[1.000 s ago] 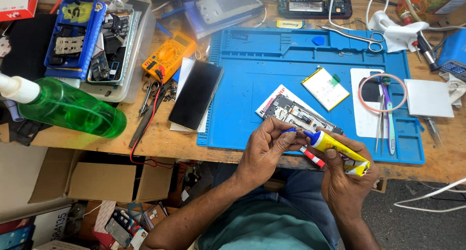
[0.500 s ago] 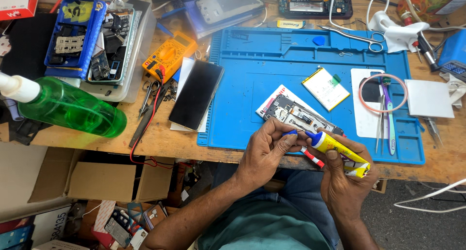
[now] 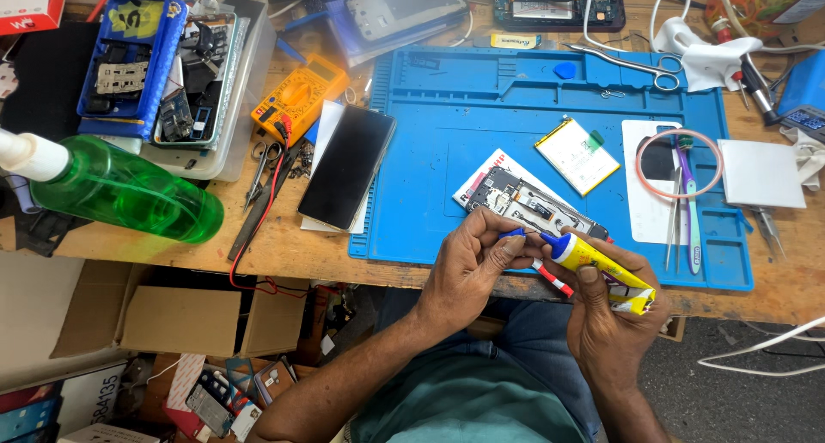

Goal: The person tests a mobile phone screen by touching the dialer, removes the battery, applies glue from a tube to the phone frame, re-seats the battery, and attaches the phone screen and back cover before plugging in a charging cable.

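My right hand (image 3: 612, 323) holds a yellow glue tube (image 3: 601, 267) with a blue neck, at the near edge of the blue work mat (image 3: 447, 151). My left hand (image 3: 471, 267) pinches the small blue cap (image 3: 513, 233) at the tube's nozzle. A thin red-and-white tool (image 3: 554, 280) lies between the hands; which hand holds it is unclear. Just beyond the hands, an opened phone body (image 3: 524, 198) with bare circuitry rests on a printed card on the mat. A yellowish battery (image 3: 577, 156) lies further back.
A dark phone screen (image 3: 346, 166) lies at the mat's left edge beside a yellow multimeter (image 3: 296, 97). A green spray bottle (image 3: 120, 189) lies on the left. Tweezers and a rubber band (image 3: 679, 164) sit right. Scissors (image 3: 619, 63), a parts tray (image 3: 163, 73), cardboard boxes below.
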